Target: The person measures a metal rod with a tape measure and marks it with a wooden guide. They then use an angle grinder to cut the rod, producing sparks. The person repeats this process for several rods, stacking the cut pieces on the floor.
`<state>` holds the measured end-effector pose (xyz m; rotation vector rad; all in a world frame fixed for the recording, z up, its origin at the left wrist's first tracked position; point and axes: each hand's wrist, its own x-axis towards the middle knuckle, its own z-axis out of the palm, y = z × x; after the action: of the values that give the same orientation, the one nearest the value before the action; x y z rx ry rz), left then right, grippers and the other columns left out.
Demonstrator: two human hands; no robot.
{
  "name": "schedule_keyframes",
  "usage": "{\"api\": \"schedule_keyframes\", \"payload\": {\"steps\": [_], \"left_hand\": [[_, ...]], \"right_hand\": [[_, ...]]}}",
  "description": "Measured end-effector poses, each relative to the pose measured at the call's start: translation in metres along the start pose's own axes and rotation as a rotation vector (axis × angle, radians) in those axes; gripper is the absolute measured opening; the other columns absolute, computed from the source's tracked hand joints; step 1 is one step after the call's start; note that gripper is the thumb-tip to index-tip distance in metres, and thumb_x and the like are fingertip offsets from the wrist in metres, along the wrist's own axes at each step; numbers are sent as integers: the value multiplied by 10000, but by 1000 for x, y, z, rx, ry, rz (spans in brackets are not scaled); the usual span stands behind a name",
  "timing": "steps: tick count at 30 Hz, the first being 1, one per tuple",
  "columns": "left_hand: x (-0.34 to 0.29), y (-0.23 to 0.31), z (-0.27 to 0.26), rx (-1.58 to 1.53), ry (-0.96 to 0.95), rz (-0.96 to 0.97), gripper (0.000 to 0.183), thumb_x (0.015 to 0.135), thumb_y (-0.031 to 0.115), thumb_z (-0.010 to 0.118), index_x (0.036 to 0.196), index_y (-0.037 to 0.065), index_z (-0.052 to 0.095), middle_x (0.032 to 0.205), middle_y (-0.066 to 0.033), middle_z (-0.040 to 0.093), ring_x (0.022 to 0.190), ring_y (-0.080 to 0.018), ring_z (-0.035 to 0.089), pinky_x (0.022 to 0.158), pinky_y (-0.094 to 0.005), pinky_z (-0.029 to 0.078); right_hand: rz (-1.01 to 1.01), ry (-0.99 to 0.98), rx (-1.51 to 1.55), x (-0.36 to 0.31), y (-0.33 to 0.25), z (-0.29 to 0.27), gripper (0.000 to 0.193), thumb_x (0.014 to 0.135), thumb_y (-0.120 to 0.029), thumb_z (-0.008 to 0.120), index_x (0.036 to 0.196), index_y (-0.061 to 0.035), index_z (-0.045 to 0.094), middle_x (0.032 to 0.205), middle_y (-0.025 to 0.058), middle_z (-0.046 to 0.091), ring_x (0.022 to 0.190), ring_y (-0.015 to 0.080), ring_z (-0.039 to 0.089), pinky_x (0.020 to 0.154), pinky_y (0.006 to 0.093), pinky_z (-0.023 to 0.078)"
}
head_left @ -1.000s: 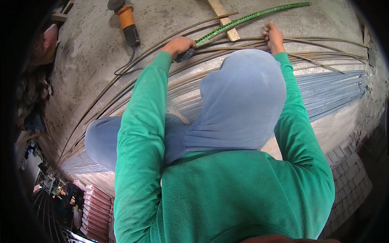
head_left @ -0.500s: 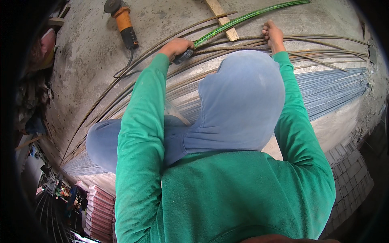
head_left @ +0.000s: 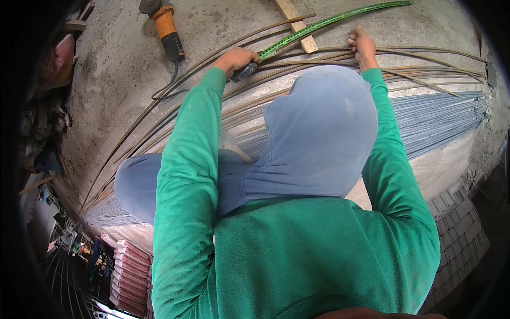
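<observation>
My left hand is wrapped round the dark case of a tape measure. Its green blade runs out far to the right, over a wooden strip. My right hand is raised beside the blade, fingers curled together in a pinch; whatever they may hold is too small to make out. Just under that hand pass long, rusty ribbed steel bars, which spread in a loose bundle across the floor past my left hand.
An orange and black angle grinder lies at the upper left, its cord trailing toward the bars. Thin grey rods lie nearer my legs. Grey blocks are stacked at lower right, a pile of reddish packages at lower left.
The whole scene has shifted slightly to the right in the view. Both hands keep nearly the same pose, the left still on the tape measure.
</observation>
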<state>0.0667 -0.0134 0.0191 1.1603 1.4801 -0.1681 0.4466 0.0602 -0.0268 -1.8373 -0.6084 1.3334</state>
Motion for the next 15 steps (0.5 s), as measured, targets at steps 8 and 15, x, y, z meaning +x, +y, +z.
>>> {"api": "schedule_keyframes", "payload": {"steps": [8,15], "left_hand": [[4,-8,3,-25,26,-6,286,843,267,526,924,22,651,854,-135,659,701,-199,566,631,-384,463],[-1,1,2,-65,9,-44,271,836,250,545,882,9,661,792,-114,653,649,-174,560,588,-370,462]], "right_hand": [[5,12,-11,-3,-1,6,317,925,-322,582,864,-17,645,704,20,616,563,103,577,449,253,344],[-9,10,-12,-1,-1,1,321,925,-318,578,888,-6,647,730,32,627,592,115,596,460,257,354]]}}
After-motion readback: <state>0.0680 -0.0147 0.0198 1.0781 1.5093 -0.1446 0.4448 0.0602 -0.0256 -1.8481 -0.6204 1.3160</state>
